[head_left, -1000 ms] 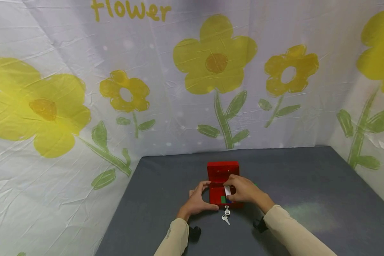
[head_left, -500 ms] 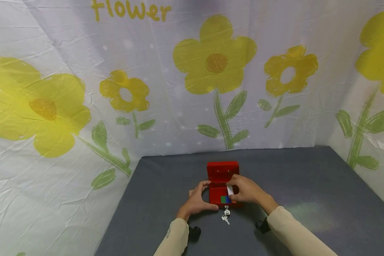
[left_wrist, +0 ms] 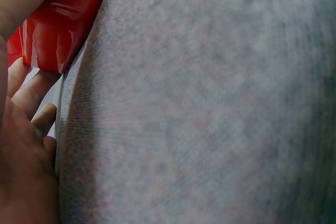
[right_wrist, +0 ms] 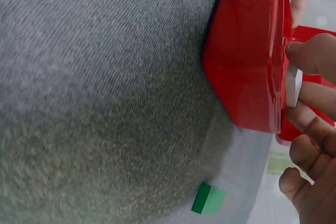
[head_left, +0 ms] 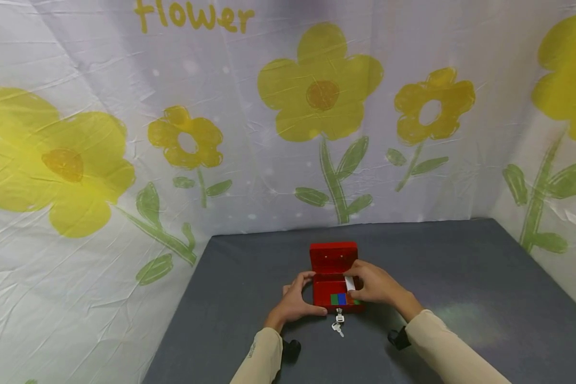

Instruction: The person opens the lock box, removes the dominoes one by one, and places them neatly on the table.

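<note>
Left hand (head_left: pixel 295 301): I saw it curved round the left side of the red box (head_left: pixel 322 290), thumb at the front.
Right hand (head_left: pixel 376 282): I had it pinching the white block (head_left: pixel 350 283) between thumb and fingers, at the right part of the open box.
Near the front wall: green block (head_left: pixel 334 299) and blue block (head_left: pixel 342 298) sat side by side inside.
Front lock: keys (head_left: pixel 338 326) hung there.
Worktop (head_left: pixel 249 277): it carried the box and a loose green block (right_wrist: pixel 210 199).

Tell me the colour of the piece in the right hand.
The piece is white; the head view shows it best.
</note>
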`<control>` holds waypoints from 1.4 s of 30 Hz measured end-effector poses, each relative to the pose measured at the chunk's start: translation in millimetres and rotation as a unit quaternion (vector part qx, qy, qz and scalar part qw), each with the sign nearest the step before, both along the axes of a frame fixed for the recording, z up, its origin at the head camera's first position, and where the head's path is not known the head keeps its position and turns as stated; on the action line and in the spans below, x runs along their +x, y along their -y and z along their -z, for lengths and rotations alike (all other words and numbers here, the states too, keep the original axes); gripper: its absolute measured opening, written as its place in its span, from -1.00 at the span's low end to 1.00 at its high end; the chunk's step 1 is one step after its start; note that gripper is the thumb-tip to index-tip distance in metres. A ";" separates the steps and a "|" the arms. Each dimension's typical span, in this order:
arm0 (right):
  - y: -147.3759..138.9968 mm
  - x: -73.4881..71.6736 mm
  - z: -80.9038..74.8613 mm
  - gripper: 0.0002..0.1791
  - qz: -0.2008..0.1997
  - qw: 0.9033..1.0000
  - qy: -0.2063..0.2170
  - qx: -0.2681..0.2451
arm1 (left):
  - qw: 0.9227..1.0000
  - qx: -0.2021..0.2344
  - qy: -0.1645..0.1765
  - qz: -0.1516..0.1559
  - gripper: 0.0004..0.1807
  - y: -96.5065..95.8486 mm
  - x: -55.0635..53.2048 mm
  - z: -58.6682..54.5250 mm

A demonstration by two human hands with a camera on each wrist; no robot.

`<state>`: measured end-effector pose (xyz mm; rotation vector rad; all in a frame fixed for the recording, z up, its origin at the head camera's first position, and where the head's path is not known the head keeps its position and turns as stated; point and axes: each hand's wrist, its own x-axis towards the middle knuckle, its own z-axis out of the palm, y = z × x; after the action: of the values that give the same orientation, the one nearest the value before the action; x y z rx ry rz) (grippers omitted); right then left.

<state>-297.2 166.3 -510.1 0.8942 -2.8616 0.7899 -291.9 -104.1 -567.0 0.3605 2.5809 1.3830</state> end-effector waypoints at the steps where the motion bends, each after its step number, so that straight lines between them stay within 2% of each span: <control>1: -0.8 0.0 -0.1 -0.52 0.000 1.000 0.001 0.000 | 1.000 0.000 0.000 -0.001 0.05 0.0 0.0 0.0; 10: -8.7 -0.6 1.4 -0.52 0.005 1.000 -0.012 0.006 | 1.000 -0.001 0.002 -0.005 0.05 0.3 0.0 0.8; 18: -18.2 -1.2 1.7 -0.54 0.008 1.000 -0.008 -0.016 | 1.000 0.000 0.008 -0.005 0.05 0.6 -0.2 1.2; 27: -28.0 -0.6 0.7 -0.55 0.006 0.999 -0.022 -0.031 | 1.000 -0.004 0.005 -0.004 0.06 0.2 -0.2 1.8; 42: -54.1 -0.7 6.8 -0.55 0.030 0.999 -0.008 -0.037 | 1.000 0.003 0.006 -0.001 0.04 0.3 -0.4 0.0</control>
<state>-297.9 220.4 -516.9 0.7992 -2.8096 0.8714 -292.3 -104.4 -567.0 0.3488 2.5686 1.3891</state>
